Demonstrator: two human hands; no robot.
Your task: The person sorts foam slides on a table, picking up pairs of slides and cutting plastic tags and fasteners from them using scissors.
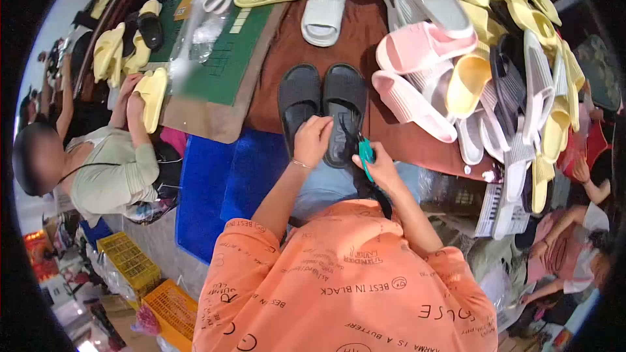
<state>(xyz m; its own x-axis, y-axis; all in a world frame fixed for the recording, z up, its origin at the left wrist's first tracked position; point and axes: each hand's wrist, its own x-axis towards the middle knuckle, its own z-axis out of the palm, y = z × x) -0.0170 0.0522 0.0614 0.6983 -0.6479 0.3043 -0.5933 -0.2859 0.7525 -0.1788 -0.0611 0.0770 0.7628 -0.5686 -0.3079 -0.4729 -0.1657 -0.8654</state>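
Observation:
Two black slide sandals lie side by side in front of me, the left slide (pixel 298 94) and the right slide (pixel 345 88), toes pointing away. My left hand (pixel 312 141) is over the heel ends, close to where the two slides meet. Its fingers are drawn together in a pinch, and whatever is between them is too small to make out. In my right hand (pixel 381 168) is a pair of scissors with teal handles (pixel 366 154). Their dark blades point toward the right slide's heel edge.
A pile of pink, yellow, grey and black slides (pixel 427 49) covers the table's right side. One grey slide (pixel 325 10) lies beyond the black pair. A green cutting mat (pixel 222 58) is at left. A person at left holds a yellow slide (pixel 154 99). Yellow crates (pixel 130 264) stand lower left.

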